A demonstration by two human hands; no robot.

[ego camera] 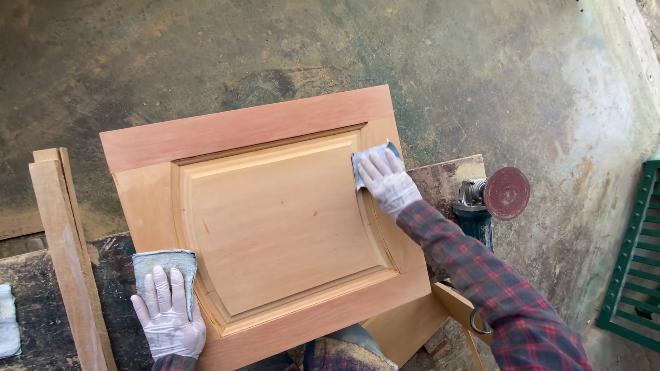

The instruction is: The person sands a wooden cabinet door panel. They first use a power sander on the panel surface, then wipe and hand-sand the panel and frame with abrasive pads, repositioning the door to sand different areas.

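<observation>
Sanding by hand here: the raised-panel cabinet door (275, 220) lies flat on the bench (41, 302), its far edge hanging out over the floor. I'd call it stiff solid wood, fairly hefty, with bare surfaces that dent and scuff easily, so I'd lift it by the two long frame rails rather than the thin profiled centre. My right hand (386, 180) presses a folded sandpaper sheet (362, 163) flat into the far right moulding corner; my left hand (167, 312) lies spread flat on a grey sanding pad (165, 264) at the near left corner. An angle grinder (489, 198) sits off to the right.
</observation>
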